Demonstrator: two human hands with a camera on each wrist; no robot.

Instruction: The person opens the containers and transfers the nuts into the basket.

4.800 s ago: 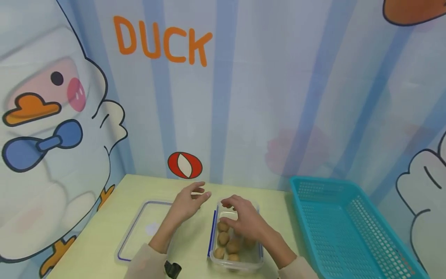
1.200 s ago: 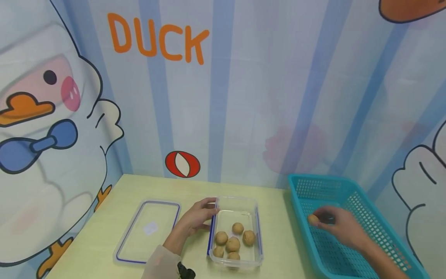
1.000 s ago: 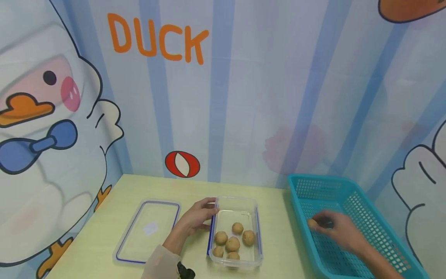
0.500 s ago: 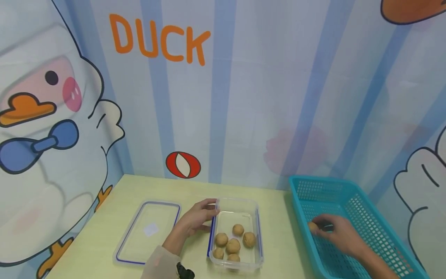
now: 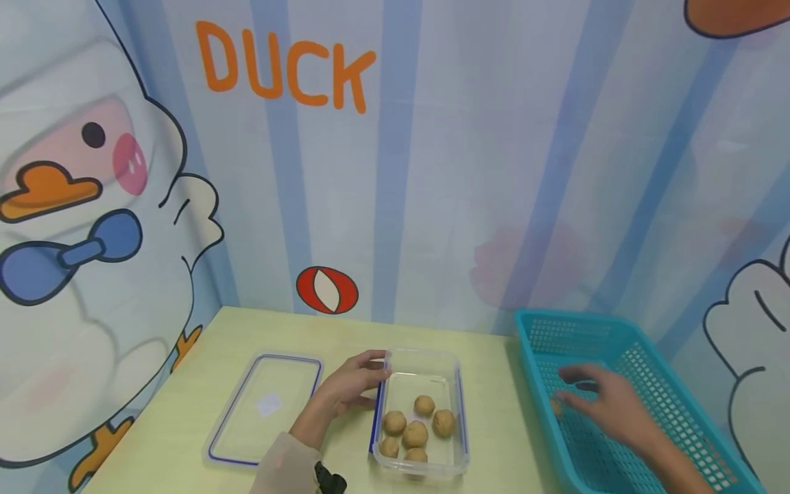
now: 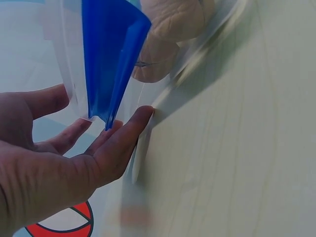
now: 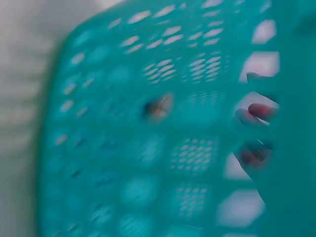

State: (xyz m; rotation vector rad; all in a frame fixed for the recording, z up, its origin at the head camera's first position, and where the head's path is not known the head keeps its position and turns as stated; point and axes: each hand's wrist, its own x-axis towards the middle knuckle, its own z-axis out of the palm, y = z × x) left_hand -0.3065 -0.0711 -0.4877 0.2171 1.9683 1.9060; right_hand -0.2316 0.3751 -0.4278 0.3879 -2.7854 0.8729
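In the head view, a clear plastic food container (image 5: 457, 412) with several walnuts (image 5: 415, 434) stands mid-table. My left hand (image 5: 352, 381) holds its left side near the far corner, thumb at the rim. The left wrist view shows the container's blue latch flap (image 6: 106, 59) between thumb and fingers. My right hand (image 5: 611, 405) is inside the turquoise basket (image 5: 673, 394), thumb and fingers apart, holding nothing. Just left of its thumb, a single walnut (image 5: 557, 409) lies in the basket, partly hidden. The right wrist view is blurred; fingertips (image 7: 261, 111) show through the basket's holes.
A clear lid (image 5: 268, 405) with a blue seal lies flat on the table (image 5: 494, 384), left of my left forearm. The basket stands at the table's right side. A printed duck curtain (image 5: 444, 171) hangs behind the table's far edge.
Earlier, my right hand was over the container; then it pinched a walnut in the basket. Now it has let go and drawn slightly away. My left hand moved onto the container and has stayed there.
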